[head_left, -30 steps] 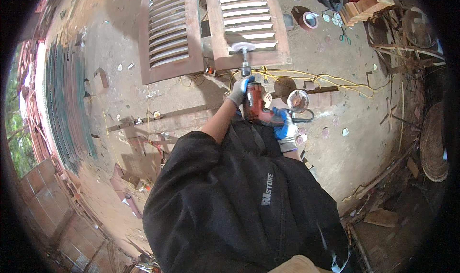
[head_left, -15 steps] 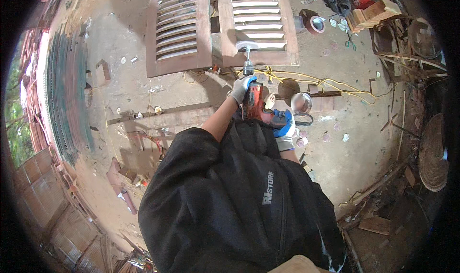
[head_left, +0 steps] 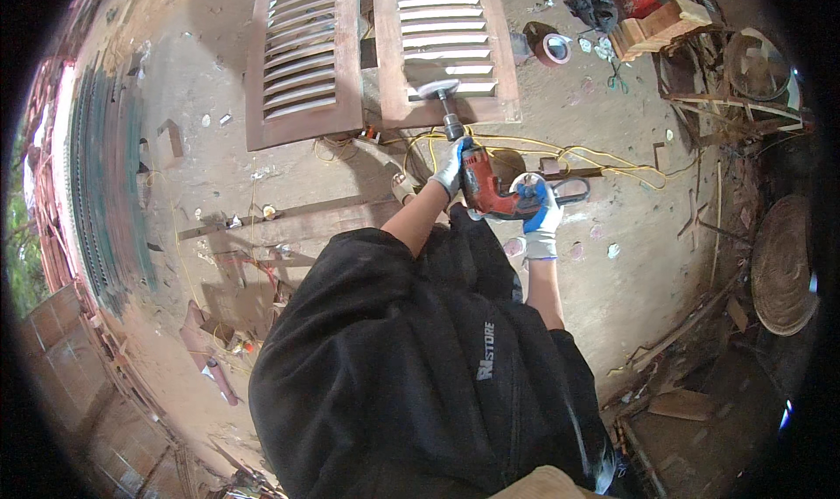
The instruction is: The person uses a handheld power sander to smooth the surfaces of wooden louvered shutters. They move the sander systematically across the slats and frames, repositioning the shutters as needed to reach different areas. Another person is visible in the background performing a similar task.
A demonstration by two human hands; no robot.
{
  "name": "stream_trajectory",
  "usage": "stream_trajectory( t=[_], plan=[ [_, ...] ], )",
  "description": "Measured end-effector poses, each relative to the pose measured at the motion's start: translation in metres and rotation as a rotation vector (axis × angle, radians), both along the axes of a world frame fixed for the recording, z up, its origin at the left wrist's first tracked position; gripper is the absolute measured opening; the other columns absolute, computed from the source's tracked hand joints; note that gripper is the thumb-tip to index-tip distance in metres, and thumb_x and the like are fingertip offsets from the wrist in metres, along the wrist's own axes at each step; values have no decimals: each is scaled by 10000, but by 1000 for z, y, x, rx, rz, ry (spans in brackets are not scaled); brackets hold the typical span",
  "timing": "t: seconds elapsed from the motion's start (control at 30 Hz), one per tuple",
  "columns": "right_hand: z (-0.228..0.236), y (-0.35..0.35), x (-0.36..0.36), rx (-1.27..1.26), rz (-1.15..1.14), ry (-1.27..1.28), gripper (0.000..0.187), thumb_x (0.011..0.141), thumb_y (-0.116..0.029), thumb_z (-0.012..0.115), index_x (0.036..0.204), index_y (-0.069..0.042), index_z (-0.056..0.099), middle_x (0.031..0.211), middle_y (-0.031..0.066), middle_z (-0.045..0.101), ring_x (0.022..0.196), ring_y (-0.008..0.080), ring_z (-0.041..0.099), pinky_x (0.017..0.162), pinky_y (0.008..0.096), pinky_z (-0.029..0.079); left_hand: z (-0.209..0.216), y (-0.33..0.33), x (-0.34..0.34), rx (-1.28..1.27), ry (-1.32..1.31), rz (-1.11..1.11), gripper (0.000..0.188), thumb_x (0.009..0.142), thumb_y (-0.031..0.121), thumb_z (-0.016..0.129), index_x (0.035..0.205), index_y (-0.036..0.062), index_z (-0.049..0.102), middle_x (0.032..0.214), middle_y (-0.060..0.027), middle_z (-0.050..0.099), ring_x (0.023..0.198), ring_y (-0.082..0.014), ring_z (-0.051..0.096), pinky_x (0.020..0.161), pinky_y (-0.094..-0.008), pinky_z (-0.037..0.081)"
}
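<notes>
I see left hand (head_left: 450,170) and right hand (head_left: 541,208) gripping the drill (head_left: 479,180), newly slanted, re-angling its disc (head_left: 436,88) over the shutter (head_left: 444,39).

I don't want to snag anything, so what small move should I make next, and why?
I'd probably nudge the yellow cord aside with a foot: its loops appear close to the chuck in this view, while the left gloved hand and right gloved hand both grip the red drill.
</notes>
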State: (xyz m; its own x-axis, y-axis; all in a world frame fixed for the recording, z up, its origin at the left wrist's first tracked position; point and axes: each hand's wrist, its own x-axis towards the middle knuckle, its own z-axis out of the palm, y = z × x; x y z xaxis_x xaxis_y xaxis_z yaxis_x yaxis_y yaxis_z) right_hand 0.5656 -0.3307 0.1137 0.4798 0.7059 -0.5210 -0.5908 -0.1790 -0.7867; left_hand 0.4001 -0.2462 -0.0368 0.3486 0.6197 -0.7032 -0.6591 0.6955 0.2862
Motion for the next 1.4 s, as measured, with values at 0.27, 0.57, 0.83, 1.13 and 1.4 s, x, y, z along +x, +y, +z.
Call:
stream_trajectory(
  t=[0.27,0.57,0.83,1.13,1.4],
  plan=[
    [4,7,73,-65,-60,-31,119,816,-74,609,721,-64,539,658,46,552,585,208,575,692,414,534,8,9,83,-85,-109,14,191,798,322,632,805,137,582,653,-34,599,538,-175,563,525,-333,477],
    [0,7,99,-34,-8,-185,57,820,-38,599,783,-36,556,713,79,599,631,228,624,699,422,557,13,16,99,-35,-143,-36,277,792,399,586,802,125,626,731,-63,643,605,-242,603,604,-385,510],
    [-12,-45,14,-3,-210,344,195,878,-193,518,710,-96,517,675,60,565,680,236,560,793,394,472,55,4,24,166,529,-258,363,751,369,692,907,43,655,721,-28,611,625,-136,559,569,-290,450],
    [-56,-53,-48,-61,-135,311,194,850,-202,600,718,-90,513,655,49,524,678,228,544,795,457,476,48,0,-53,123,647,-247,218,879,223,580,986,59,675,931,-34,663,764,-96,596,706,-271,495],
    [-36,-38,-62,48,-148,214,153,862,-128,569,729,-62,532,673,35,510,620,159,506,740,406,508,38,1,-67,270,514,-124,213,898,203,536,1008,53,640,874,-32,652,754,-112,613,688,-281,503]
  ],
)
